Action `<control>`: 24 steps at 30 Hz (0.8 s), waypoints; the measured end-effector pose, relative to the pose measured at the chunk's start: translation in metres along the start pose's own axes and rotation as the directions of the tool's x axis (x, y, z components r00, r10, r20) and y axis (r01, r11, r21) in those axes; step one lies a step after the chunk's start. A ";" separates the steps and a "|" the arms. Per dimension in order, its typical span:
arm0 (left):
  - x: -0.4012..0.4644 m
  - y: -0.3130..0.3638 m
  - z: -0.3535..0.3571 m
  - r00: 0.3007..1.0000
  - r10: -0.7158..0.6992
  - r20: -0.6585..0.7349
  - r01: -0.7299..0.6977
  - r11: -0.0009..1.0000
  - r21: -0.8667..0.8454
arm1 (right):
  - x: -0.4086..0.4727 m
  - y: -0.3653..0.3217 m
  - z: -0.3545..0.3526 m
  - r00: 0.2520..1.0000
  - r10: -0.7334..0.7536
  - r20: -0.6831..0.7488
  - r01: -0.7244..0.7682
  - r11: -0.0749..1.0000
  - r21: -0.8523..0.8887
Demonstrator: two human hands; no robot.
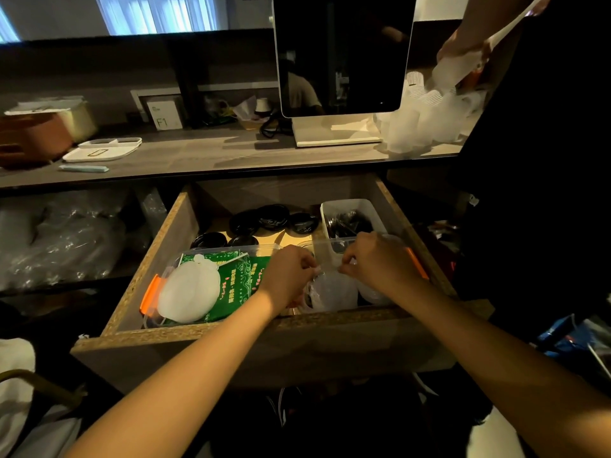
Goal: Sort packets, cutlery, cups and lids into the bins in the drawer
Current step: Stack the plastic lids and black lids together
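The wooden drawer (155,269) stands open below the counter. My left hand (287,272) and my right hand (380,259) both pinch the top of a clear plastic bag (330,292) holding translucent cups, at the drawer's front middle. A clear bin with orange clips (150,294) on the left holds green packets (241,282) and a white bag of lids (190,289). A white bin (370,206) at the back right holds dark cutlery (347,223). Black lids (272,218) lie loose at the back.
On the counter stand a screen on a white base (344,57), a pile of translucent cups (426,123), a white tray (102,150) and a brown box (33,137). Another person's hand (459,51) reaches over the cups at the upper right.
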State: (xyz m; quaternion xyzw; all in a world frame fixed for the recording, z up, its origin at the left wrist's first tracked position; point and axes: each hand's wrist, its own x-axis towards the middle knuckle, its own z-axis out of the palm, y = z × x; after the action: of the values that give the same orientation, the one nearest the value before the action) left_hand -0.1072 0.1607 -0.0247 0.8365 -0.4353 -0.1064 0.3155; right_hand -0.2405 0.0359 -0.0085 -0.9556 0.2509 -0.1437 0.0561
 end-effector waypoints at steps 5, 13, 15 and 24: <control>0.000 -0.001 0.005 0.996 0.081 -0.039 -0.079 0.996 0.051 | 0.001 0.017 -0.004 0.997 0.055 0.061 -0.059 0.996 0.068; -0.010 0.014 0.006 0.955 0.227 0.190 -0.211 0.972 -0.104 | -0.008 0.028 -0.006 0.998 0.030 0.059 -0.035 0.996 0.085; -0.011 0.012 0.009 0.935 0.183 0.302 -0.141 0.978 -0.156 | -0.008 0.029 -0.004 0.996 0.038 0.079 -0.050 0.986 0.158; -0.016 0.015 0.009 0.842 0.072 0.535 -0.047 0.997 -0.061 | -0.013 0.029 0.000 0.992 0.073 0.101 -0.094 0.970 0.222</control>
State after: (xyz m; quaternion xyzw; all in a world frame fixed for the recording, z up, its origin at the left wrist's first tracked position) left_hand -0.1312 0.1635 -0.0236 0.7521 -0.5292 -0.3362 0.2030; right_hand -0.2648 0.0178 -0.0168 -0.9372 0.2701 -0.1246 0.1823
